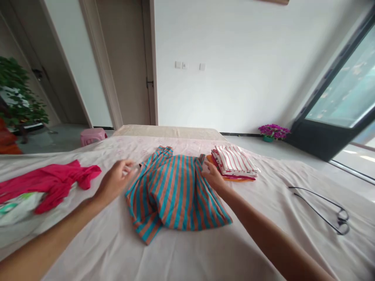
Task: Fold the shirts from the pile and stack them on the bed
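Note:
A shirt with teal and brown stripes (175,191) lies spread on the white bedsheet (187,257) in the middle of the view. My right hand (213,175) pinches the shirt's upper right edge, with its fingers closed on the fabric. My left hand (114,180) hovers just left of the shirt's upper left corner, its fingers curled and apart with nothing in them. Its fingertips are a little blurred.
A folded stack of clothes (234,162), red-and-white stripes on top, lies right of the shirt. A pink garment (55,181) and another cloth lie at the left. A dark wire hanger (325,212) rests at the right. Beyond the bed stand a pink stool (93,136) and potted flowers (274,132).

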A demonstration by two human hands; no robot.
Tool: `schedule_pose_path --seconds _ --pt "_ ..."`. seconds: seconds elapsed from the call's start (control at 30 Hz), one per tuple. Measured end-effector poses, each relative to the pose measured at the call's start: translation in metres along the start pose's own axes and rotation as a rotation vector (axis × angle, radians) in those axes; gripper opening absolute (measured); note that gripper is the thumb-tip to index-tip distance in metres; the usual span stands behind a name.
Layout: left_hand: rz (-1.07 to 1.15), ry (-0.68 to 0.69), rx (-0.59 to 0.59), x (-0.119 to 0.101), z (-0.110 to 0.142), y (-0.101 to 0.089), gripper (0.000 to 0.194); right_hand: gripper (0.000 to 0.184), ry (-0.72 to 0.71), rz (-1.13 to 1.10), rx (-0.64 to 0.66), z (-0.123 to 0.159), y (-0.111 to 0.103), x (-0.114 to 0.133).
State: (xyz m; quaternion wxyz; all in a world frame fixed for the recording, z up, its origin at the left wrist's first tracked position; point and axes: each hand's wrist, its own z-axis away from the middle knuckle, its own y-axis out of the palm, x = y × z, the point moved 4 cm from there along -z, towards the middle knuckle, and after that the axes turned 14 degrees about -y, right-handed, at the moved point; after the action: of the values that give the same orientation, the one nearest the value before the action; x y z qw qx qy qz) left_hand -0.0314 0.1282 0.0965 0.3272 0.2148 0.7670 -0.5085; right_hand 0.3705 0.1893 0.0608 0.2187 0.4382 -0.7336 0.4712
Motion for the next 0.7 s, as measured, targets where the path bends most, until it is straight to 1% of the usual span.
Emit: schedule_pose_path --seconds 0.07,0.13,0.17,0.23,0.3,0.37,0.4,0.43,0.5,0.53,0.6,0.67,0.7 --pt "-0.083 0.095 0.242 0.009 0.048 0.012 0.03 0.055 -0.073 0.042 0.127 0.032 -0.004 0.0" --pt "-0.148 0.185 0.422 0.014 0.084 0.016 0.031 0.051 -0.138 0.047 0.28 0.059 -0.016 0.011" --pt "-0.176 0.22 0.482 0.015 0.097 0.016 0.035 0.048 -0.164 0.038 0.36 0.069 -0.024 0.02" --pt "-0.217 0.265 0.541 0.017 0.112 0.017 0.044 0.049 -0.246 0.041 0.53 0.088 -0.037 0.04" --pt "-0.23 0.285 0.529 0.019 0.115 0.02 0.041 0.057 -0.359 0.108 0.653 0.103 -0.045 0.058" --pt "-0.215 0.296 0.477 0.018 0.111 0.026 0.031 0.06 -0.442 0.236 0.687 0.112 -0.046 0.067" --pt "-0.205 0.293 0.441 0.018 0.108 0.029 0.027 0.056 -0.456 0.313 0.677 0.114 -0.045 0.067" --pt "-0.192 0.28 0.399 0.017 0.103 0.031 0.023 0.048 -0.458 0.392 0.664 0.114 -0.043 0.065" --pt "-0.157 0.214 0.302 0.017 0.092 0.028 0.02 0.031 -0.441 0.528 0.629 0.108 -0.041 0.056" --pt "-0.135 0.158 0.253 0.019 0.085 0.023 0.02 0.027 -0.425 0.572 0.598 0.103 -0.042 0.052" --pt "-0.075 0.025 0.157 0.023 0.071 0.005 0.022 0.026 -0.381 0.594 0.48 0.092 -0.05 0.048" --pt "0.025 -0.09 0.123 0.03 0.061 -0.017 0.026 0.025 -0.332 0.53 0.363 0.087 -0.06 0.051" --pt "0.087 -0.127 0.129 0.034 0.057 -0.028 0.027 0.025 -0.319 0.469 0.348 0.088 -0.062 0.056"
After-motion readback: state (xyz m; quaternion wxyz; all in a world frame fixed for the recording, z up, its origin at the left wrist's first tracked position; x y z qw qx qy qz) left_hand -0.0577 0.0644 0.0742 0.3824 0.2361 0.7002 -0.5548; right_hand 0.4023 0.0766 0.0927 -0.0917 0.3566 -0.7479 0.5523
